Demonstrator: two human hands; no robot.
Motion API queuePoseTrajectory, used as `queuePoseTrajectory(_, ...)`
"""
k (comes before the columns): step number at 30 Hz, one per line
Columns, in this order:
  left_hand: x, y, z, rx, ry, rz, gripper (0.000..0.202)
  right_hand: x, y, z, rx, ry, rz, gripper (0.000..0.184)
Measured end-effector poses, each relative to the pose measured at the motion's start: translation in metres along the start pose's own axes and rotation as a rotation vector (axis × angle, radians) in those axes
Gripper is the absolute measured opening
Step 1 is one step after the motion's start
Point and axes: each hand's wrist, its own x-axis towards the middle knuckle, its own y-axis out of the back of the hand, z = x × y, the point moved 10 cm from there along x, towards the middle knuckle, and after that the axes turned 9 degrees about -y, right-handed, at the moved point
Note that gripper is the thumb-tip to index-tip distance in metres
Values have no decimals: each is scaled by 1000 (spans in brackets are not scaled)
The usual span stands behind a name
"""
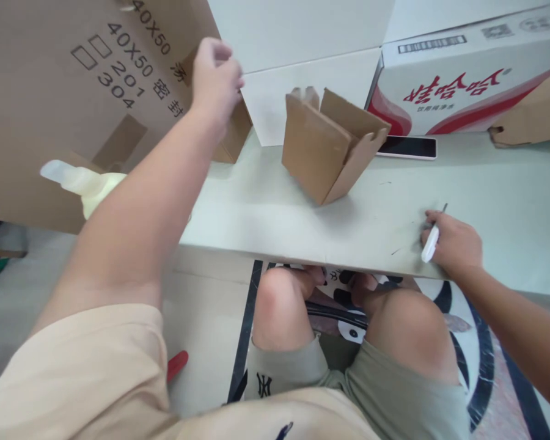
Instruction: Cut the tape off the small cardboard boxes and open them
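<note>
My left hand (215,79) is raised at the edge of the large printed cardboard box (142,116), with its fingers curled in. What they hold, if anything, I cannot make out. My right hand (461,241) rests low over the table's front right part, closed around a slim tool with a white handle (431,244). A thin dark tip sticks out past the fingers. Between my hands a small brown carton (316,150) stands on the pale table (266,214), its top flaps up and open.
Behind the carton lies a phone (410,147). A white and red water carton (467,91) stands at the back right, beside a brown cardboard piece (531,110). A pale yellow bottle (98,186) is partly hidden by my left arm. My knees are under the table's front edge.
</note>
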Motion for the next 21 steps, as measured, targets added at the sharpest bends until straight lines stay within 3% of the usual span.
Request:
queuePoseTrajectory(2, 8, 38, -35, 163, 54, 130, 29, 0, -2, 2, 11, 13, 19, 32)
queuePoseTrajectory(4, 10, 61, -73, 269, 98, 128, 35, 0, -2, 3, 27, 37, 54, 30)
queuePoseTrajectory(7, 10, 56, -121, 547, 116, -129, 29, -4, -1, 5, 40, 79, 111, 26)
queuePoseTrajectory(10, 11, 46, -158, 644, 237, -190, 61, -8, 1, 6, 38, 104, 154, 22)
queuePoseTrajectory(16, 26, 42, -179, 706, 419, -51, 71, -13, 9, 2, 10, 85, 131, 9)
queuePoseTrajectory(21, 32, 30, -175, 779, 388, -179, 85, -13, 12, -4, 15, 115, 132, 6)
